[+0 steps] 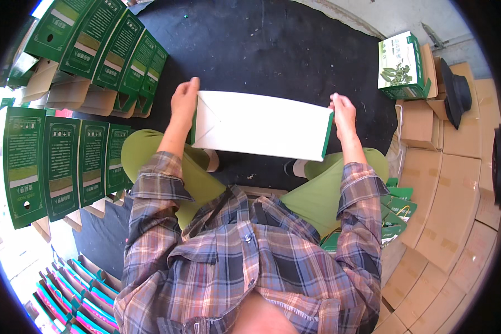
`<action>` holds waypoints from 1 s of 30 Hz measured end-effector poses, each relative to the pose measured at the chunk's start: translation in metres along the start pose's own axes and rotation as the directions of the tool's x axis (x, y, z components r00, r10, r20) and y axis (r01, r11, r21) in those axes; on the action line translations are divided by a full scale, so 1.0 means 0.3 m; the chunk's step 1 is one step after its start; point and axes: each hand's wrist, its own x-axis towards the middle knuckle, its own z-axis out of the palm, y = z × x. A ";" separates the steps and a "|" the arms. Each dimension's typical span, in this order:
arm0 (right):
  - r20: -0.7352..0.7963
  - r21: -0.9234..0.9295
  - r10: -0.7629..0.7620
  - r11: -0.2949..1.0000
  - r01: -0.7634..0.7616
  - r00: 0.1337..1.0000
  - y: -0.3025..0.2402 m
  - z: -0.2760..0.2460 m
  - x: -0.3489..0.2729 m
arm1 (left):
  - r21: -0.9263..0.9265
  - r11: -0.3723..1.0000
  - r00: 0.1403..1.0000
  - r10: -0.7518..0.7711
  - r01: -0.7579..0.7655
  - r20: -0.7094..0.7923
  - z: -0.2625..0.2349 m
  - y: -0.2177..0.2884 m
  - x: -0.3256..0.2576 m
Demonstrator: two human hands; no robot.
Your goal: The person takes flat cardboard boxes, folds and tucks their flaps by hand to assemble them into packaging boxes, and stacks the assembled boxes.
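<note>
Over my lap I hold a cardboard box with a broad white face turned up and green showing at its two short ends. Diagonal crease lines run across the left end of the white face. My left hand grips the box's left end, its fingertips reaching past the far corner. At the far right corner, my right hand has closed on the green end. The undersides and most of the green sides are hidden from above.
Two rows of green printed cartons stand on my left, with bottom flaps hanging. Pink and teal folded pieces sit at the lower left. Brown cardboard boxes are stacked on my right, near a white-and-green box. A black sheet covers the ground.
</note>
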 end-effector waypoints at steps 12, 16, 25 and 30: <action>0.456 0.105 0.323 0.906 -0.410 0.830 0.034 -0.034 -0.043 | -0.109 0.943 0.843 -0.226 0.316 0.488 -0.125 -0.070 -0.025; 0.247 0.250 0.150 0.945 -0.213 0.957 -0.023 -0.060 -0.055 | -0.328 0.893 0.902 -0.164 0.307 0.399 -0.115 0.073 -0.106; 0.390 0.001 0.307 0.942 -0.334 0.868 0.009 -0.027 -0.092 | -0.228 0.875 0.860 -0.317 0.428 0.400 -0.123 -0.015 -0.053; 0.343 -0.354 0.396 0.894 -0.274 0.852 0.083 -0.032 -0.088 | 0.065 0.891 0.812 -0.437 0.449 0.386 -0.115 -0.056 -0.035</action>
